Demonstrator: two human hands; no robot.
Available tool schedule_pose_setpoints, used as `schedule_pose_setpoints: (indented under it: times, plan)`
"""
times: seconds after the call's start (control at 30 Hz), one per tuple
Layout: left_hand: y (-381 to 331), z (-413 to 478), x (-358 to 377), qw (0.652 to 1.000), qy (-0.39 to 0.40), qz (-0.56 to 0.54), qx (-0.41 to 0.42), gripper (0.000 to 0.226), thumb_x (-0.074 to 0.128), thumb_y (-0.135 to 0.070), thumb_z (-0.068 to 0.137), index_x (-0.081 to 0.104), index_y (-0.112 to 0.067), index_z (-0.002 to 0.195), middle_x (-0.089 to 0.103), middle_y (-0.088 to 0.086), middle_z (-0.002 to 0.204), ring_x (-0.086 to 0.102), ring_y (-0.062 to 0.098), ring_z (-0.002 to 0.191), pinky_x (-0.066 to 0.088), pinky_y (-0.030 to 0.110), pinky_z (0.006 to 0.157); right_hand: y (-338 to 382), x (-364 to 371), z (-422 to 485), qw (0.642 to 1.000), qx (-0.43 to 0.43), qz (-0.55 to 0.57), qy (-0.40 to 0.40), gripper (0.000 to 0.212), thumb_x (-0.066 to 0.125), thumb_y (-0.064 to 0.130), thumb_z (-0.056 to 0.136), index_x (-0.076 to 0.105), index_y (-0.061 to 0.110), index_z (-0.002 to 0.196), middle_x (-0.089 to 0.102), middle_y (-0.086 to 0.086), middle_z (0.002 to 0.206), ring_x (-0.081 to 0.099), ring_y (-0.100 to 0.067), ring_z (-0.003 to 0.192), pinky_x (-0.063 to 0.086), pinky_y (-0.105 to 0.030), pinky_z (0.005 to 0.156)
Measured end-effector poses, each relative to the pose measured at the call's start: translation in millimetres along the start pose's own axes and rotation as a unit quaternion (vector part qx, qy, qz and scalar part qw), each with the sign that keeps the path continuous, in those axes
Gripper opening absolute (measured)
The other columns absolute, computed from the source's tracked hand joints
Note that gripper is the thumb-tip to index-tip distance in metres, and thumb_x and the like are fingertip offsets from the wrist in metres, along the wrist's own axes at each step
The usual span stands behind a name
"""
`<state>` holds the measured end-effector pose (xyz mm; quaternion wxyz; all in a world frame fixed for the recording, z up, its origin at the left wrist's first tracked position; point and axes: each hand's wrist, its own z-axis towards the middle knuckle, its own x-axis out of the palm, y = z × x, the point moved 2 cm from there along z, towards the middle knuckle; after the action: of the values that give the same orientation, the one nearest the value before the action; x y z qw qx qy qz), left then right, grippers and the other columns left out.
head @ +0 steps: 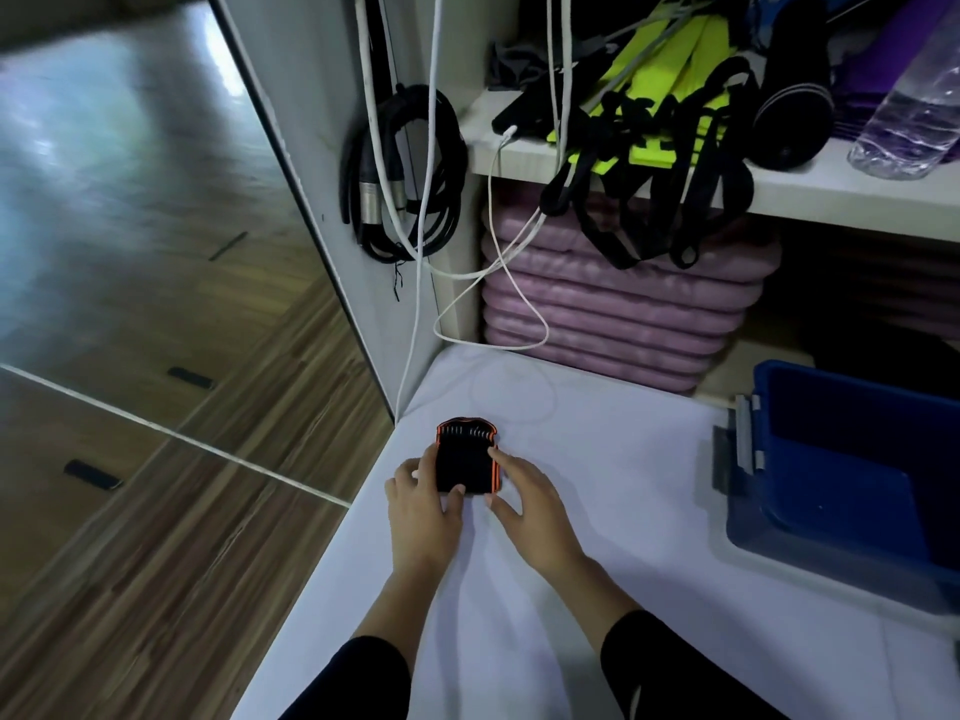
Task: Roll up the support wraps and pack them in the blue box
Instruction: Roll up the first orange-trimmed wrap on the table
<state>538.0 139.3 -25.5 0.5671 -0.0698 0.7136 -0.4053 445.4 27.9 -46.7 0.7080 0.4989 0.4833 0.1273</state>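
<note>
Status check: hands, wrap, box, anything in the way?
Left hand grips support wrap; right hand open, fingers against its right edge. Wrap bundled on white cloth, outside blue box. White cable loops beyond; nothing between wrap and box.

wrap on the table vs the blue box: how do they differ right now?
The support wrap is black with orange edging; the blue box is blue. The wrap is far smaller than the box. The left hand and right hand touch the wrap; the box stands untouched, open-topped. Both sit on the white surface.
</note>
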Motion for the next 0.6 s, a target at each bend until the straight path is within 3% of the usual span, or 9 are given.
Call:
schedule_pose_setpoints:
  times: [0.07,0.23,0.43,0.6]
  plan:
    - [-7.3,-10.5,-0.5,1.000,-0.006,0.018,0.023,0.049,0.059,-0.020,0.087,0.044,-0.019,0.133,0.047,0.008,0.119,0.040,0.026,0.111,0.030,0.024,0.088,1.7,-10.3,-13.5,1.000,0.009,-0.012,-0.009,0.049,0.060,0.022,0.090,0.043,0.024,0.136,0.050,0.005,0.135,0.044,-0.011,0.124,0.029,-0.016,0.102]
    - [-32.7,-49.3,14.7,0.993,0.046,0.032,0.103,0.026,0.055,-0.015,0.086,0.062,-0.019,0.111,0.056,0.004,0.114,0.047,0.023,0.109,0.035,0.020,0.085,-11.3,-48.6,-70.5,0.993,0.046,-0.082,-0.074,0.038,0.052,0.035,0.093,0.050,0.025,0.129,0.052,0.007,0.133,0.044,-0.012,0.124,0.035,-0.022,0.103]
    - [-70.2,-118.9,63.2,0.975,0.133,-0.008,0.177,0.028,0.047,-0.015,0.087,0.065,-0.022,0.107,0.061,-0.003,0.112,0.050,0.018,0.103,0.038,0.019,0.085,-56.3,-106.3,-175.6,0.973,0.138,-0.110,-0.151,0.036,0.050,0.034,0.094,0.049,0.027,0.129,0.051,0.010,0.132,0.043,-0.009,0.122,0.026,-0.013,0.100]
    - [-117.2,-186.5,117.7,0.948,0.240,-0.036,0.206,0.034,0.041,-0.024,0.083,0.063,-0.022,0.110,0.062,-0.002,0.112,0.054,0.016,0.102,0.043,0.021,0.089,-89.4,-161.5,-259.2,0.944,0.213,-0.092,-0.234,0.034,0.047,0.034,0.093,0.052,0.026,0.125,0.052,0.010,0.129,0.043,-0.006,0.116,0.026,-0.015,0.100]
